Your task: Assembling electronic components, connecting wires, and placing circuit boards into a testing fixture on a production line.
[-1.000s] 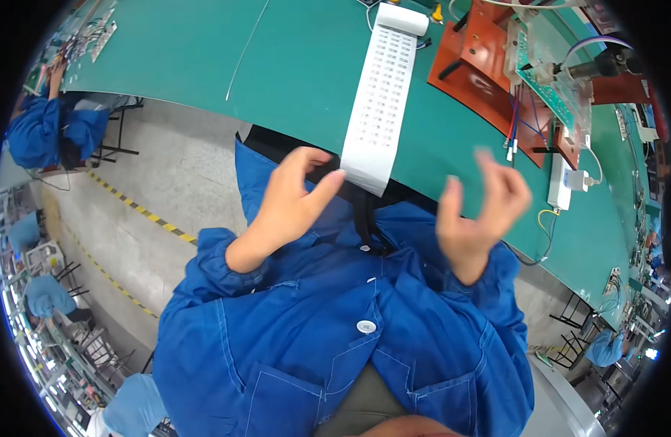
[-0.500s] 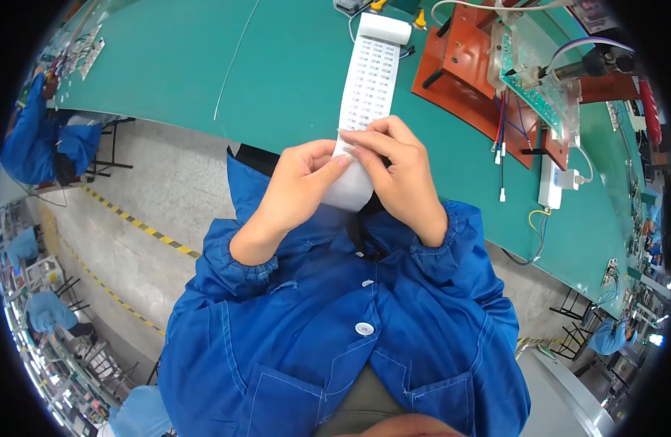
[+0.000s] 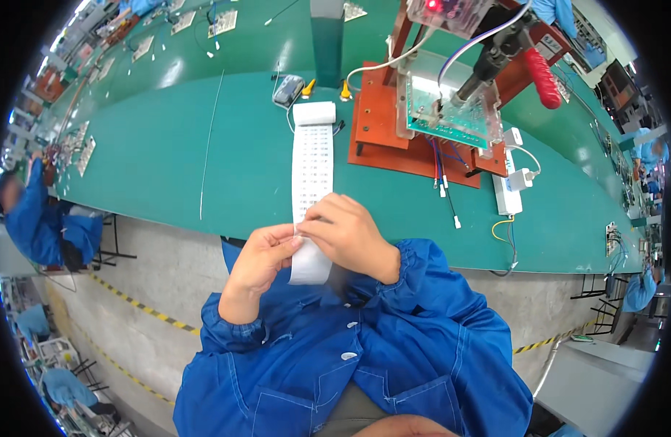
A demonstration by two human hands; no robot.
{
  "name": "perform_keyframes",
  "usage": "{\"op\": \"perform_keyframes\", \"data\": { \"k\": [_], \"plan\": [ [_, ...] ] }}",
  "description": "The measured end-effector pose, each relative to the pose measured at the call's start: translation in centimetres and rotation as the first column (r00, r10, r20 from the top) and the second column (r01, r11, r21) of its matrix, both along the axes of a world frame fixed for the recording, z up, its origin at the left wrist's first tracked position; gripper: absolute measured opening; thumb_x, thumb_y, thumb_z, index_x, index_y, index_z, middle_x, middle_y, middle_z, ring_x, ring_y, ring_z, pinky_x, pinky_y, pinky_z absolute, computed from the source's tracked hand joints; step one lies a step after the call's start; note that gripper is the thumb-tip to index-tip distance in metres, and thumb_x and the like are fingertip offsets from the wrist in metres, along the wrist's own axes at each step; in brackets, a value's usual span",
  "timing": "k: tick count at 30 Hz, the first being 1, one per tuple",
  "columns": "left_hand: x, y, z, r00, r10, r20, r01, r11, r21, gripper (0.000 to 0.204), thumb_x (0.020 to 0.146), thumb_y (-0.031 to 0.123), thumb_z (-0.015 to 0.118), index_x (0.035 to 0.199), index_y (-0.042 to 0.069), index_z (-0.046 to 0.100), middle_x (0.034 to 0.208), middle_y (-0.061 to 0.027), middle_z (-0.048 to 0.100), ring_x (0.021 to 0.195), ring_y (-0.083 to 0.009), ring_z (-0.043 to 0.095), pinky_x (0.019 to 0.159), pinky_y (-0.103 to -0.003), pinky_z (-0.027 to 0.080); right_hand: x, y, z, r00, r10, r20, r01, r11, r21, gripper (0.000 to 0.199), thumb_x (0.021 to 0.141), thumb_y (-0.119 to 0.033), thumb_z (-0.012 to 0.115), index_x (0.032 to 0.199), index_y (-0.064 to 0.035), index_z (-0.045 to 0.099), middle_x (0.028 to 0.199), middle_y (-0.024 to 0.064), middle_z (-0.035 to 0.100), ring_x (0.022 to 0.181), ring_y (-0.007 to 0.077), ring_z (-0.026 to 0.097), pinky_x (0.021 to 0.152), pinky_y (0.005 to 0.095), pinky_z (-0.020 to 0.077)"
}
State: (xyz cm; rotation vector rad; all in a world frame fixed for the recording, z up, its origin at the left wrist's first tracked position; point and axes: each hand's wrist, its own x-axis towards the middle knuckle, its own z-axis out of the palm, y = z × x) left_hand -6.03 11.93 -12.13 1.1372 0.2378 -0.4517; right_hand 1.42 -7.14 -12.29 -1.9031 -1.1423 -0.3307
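A long white strip of labels lies on the green tabletop, its far end wound into a small white roll. Small dark marks run along it in neat columns. Left-hand fingers and right-hand fingers meet at its left edge, partly hiding it; the blank near end extends past the tabletop's edge.
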Motion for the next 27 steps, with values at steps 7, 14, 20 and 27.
{"op": "perform_keyframes", "data": {
  "k": [7, 14, 20, 27],
  "plan": [
    [0.0, 0.3, 0.3, 0.992, 0.089, -0.086, -0.109, 0.958, -0.267, 0.032, 0.094, 0.009, 0.050, 0.120, -0.009, 0.060, 0.111, -0.0175, 0.068, 0.095, -0.0258, 0.069, 0.084, -0.037, 0.057, -0.2, 0.1, 0.0, 0.997, -0.006, 0.072, 0.006, 1.000, 0.003, 0.014, 0.075, -0.008, 0.074, 0.089, -0.0078, 0.070, 0.088, 0.0040, 0.064, 0.083, 0.0237, 0.062, 0.070, 0.0358, 0.0490],
    [-0.2, 0.3, -0.7, 0.994, 0.105, -0.035, -0.110, 0.972, -0.206, 0.039, 0.095, 0.017, 0.044, 0.121, -0.010, 0.057, 0.112, -0.0201, 0.067, 0.097, -0.0263, 0.069, 0.083, -0.039, 0.057, -0.1, 0.0, -0.1, 0.996, 0.014, 0.087, -0.008, 0.998, -0.070, 0.011, 0.077, -0.010, 0.074, 0.087, -0.0072, 0.069, 0.087, 0.0041, 0.063, 0.084, 0.0242, 0.062, 0.071, 0.0365, 0.0491],
    [-0.3, -0.4, -0.2, 0.991, 0.131, -0.032, -0.135, 0.980, -0.144, 0.042, 0.095, 0.021, 0.043, 0.121, -0.009, 0.057, 0.112, -0.0192, 0.068, 0.096, -0.0255, 0.069, 0.081, -0.038, 0.058, -0.1, 0.4, -0.8, 1.000, -0.009, 0.002, 0.009, 1.000, 0.009, 0.009, 0.077, -0.010, 0.073, 0.084, -0.0080, 0.068, 0.086, 0.0041, 0.063, 0.084, 0.0225, 0.062, 0.071, 0.0359, 0.0477],
    [-0.7, -0.8, 0.5, 0.982, 0.189, 0.005, -0.189, 0.981, -0.035, 0.041, 0.097, 0.024, 0.044, 0.117, -0.007, 0.062, 0.106, -0.0186, 0.070, 0.090, -0.0236, 0.070, 0.077, -0.034, 0.057, -0.9, -1.4, 0.9, 0.979, 0.036, 0.202, -0.030, 0.999, -0.030, 0.011, 0.074, -0.007, 0.074, 0.084, -0.0084, 0.069, 0.087, 0.0048, 0.064, 0.084, 0.0241, 0.063, 0.073, 0.0379, 0.0489]
  ]
}}
